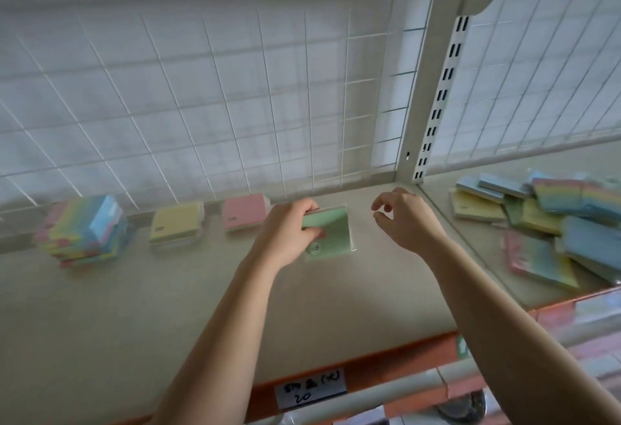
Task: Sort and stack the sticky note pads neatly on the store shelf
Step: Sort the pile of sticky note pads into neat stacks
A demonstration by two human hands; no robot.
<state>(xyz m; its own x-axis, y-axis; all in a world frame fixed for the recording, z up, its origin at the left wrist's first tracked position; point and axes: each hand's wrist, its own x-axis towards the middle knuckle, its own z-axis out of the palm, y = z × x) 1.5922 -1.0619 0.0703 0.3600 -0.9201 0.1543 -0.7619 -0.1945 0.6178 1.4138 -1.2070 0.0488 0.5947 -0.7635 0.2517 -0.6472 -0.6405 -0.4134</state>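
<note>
A green sticky note pad (332, 233) lies on the beige shelf (168, 307) near the back grid. My left hand (289, 233) grips its left edge, fingers over the far side and thumb on top. To the pad's right, my right hand (406, 216) hovers with loosely curled fingers, holding nothing. Further left along the back stand a pink pad (245, 212), a yellow pad (174, 226) and a stack of rainbow pads (87, 229).
An untidy heap of mixed pads (551, 222) lies in the neighbouring bay on the right, beyond a clear divider (463, 249). A white wire grid (235, 105) backs the shelf. An orange front rail carries a handwritten price label (311, 387).
</note>
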